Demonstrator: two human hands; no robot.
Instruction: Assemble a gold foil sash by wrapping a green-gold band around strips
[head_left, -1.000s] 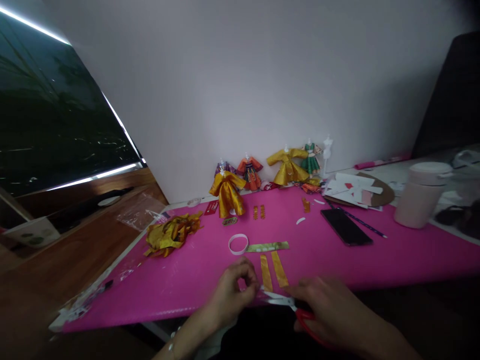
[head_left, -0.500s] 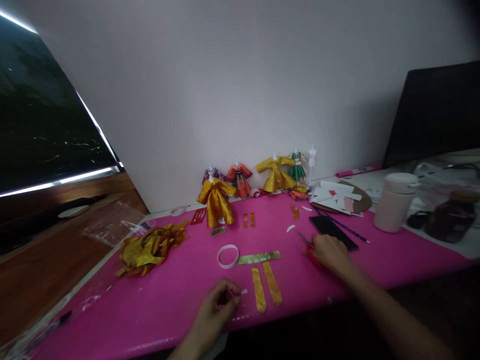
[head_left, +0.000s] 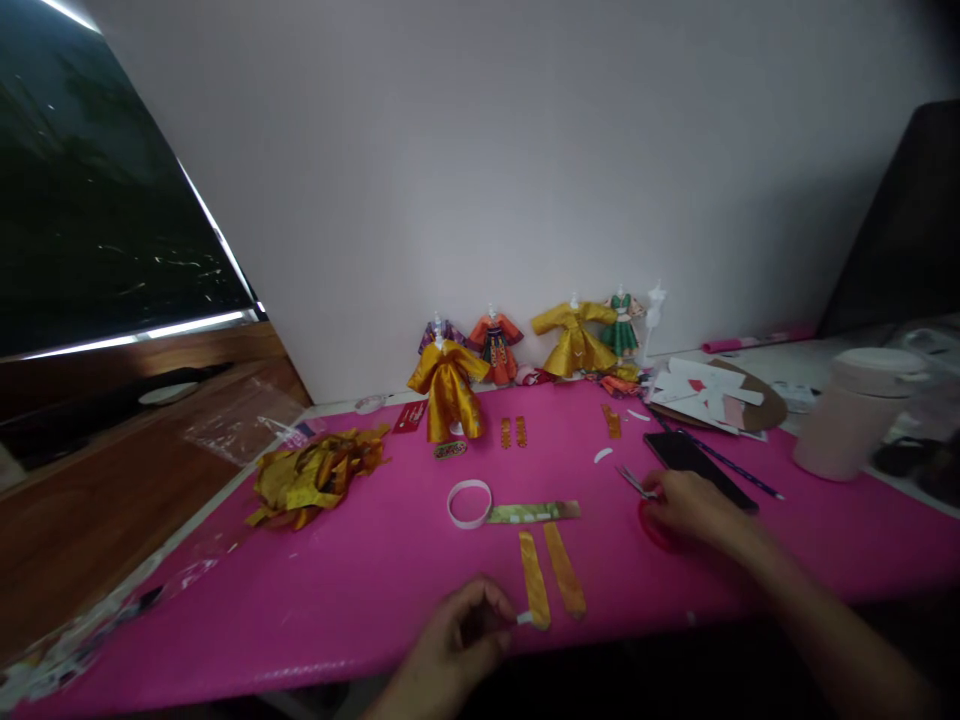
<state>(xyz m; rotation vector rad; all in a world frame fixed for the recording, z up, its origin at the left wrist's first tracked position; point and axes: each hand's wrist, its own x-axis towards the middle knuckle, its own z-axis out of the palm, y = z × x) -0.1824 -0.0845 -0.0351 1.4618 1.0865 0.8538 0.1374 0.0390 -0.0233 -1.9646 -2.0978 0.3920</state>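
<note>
My left hand (head_left: pixel 465 635) is at the table's front edge, thumb and forefinger pinching a small white strip (head_left: pixel 524 618). Its tip meets the lower end of the left gold fabric strip (head_left: pixel 534 580). Beside that lies a second gold strip (head_left: pixel 564 570), and above them are a green patterned strip (head_left: pixel 534 512) and a pale pink tape ring (head_left: pixel 469 504). Over on the right, my right hand (head_left: pixel 694 510) has its fingers closed on red-handled scissors (head_left: pixel 657 530), low over the pink tabletop, blades pointing away to the left. Part of the handles is hidden behind the fingers.
Dressed miniature mannequins, one in a gold dress (head_left: pixel 452 395), stand along the wall. A heap of gold fabric scraps (head_left: pixel 319 475) lies left. Right are a black phone (head_left: pixel 694 465), a dark pencil (head_left: pixel 739 470), white paper pieces (head_left: pixel 701 395) and a pale tumbler (head_left: pixel 851 420).
The view has turned slightly left. My left hand has brought the white strip rightward to the gold strip's end. My right hand still holds the scissors, whose blades now show more clearly.
</note>
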